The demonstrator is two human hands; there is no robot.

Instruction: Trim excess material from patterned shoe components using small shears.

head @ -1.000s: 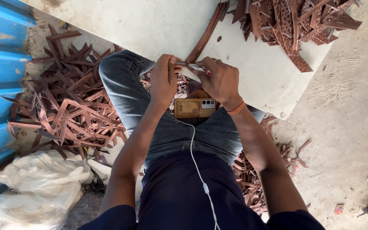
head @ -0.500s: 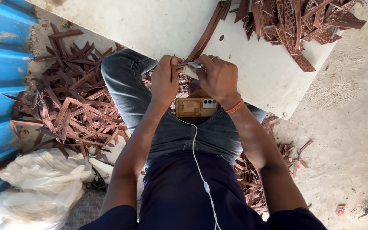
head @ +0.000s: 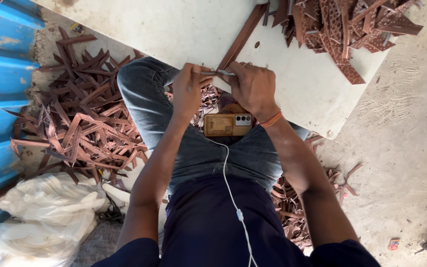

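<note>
Little had shifted since a second before: both hands stayed close together at the white board's (head: 174,29) edge, left hand (head: 190,91) gripping a brown strip (head: 238,39), right hand (head: 253,88) clamped on a thin blade (head: 218,73), best worked slowly with the strip pinned flat.

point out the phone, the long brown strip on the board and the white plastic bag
phone (head: 227,125), head view, middle of its tan back, lying on the lap
long brown strip (head: 243,35), head view, mid-length, above the hands
white plastic bag (head: 45,217), head view, its crumpled middle, lower left
</note>
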